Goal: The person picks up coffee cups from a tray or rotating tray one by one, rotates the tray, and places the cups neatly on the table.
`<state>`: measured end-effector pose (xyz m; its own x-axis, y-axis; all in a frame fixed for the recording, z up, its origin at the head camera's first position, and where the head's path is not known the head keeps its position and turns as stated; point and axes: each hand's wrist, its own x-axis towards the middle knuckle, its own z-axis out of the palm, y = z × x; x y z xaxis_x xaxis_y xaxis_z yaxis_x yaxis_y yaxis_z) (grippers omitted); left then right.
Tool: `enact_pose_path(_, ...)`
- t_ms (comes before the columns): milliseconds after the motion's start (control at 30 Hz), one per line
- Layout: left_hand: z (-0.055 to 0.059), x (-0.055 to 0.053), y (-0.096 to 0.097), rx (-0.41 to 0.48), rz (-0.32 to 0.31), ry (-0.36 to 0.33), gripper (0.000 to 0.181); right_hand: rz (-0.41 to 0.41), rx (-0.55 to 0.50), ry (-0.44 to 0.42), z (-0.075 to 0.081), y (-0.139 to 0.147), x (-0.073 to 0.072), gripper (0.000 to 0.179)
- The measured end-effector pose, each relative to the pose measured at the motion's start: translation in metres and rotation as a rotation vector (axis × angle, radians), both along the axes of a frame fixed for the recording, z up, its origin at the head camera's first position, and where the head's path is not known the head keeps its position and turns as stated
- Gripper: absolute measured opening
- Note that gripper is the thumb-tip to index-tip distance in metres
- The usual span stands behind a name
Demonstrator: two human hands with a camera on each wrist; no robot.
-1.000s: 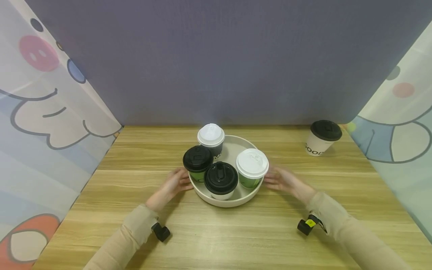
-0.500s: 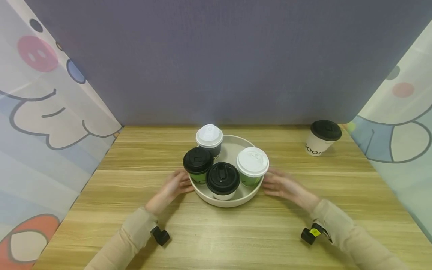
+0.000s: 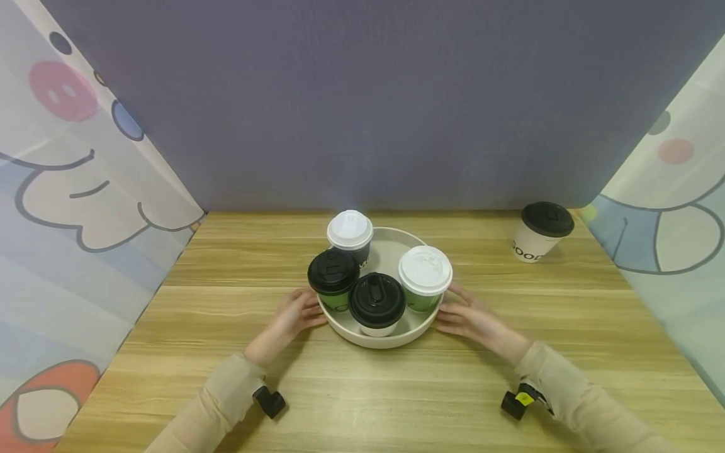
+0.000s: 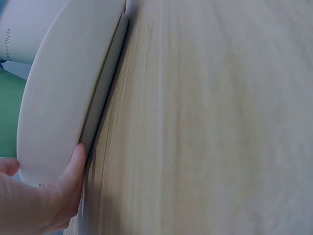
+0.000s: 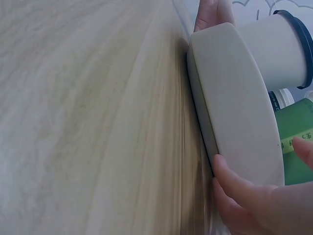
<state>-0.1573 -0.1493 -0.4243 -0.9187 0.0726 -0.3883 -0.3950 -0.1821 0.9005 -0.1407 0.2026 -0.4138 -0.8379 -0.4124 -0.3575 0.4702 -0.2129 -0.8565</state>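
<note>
Centre of frame: round cream tray with raised wall (image 3: 368, 341) | gripped at sides by left hand (image 3: 296, 311) and right hand (image 3: 469, 318) | should be kept level, so four black- or white-lidded paper cups (image 3: 377, 303) are not tipped

Beige sleeves (image 3: 211, 402) carry black wrist cameras (image 3: 270, 402), the right bearing a yellow patch (image 3: 525, 398)

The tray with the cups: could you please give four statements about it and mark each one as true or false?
1. Four cups stand in the tray. True.
2. All these lids have one colour. False: two cups have black lids, two have white lids.
3. The left hand and the right hand touch the tray. True.
4. No cup stands outside the tray. False: the cup marked GOOD stands on the table.
</note>
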Motion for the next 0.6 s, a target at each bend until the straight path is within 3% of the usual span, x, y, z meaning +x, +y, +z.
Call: enact_pose_path(600, -0.0017, 0.0042, 0.0024, 0.008, 0.005, 0.01, 0.044, -0.061, -0.016, -0.022, -0.0011, -0.0076, -0.0022, 0.079)
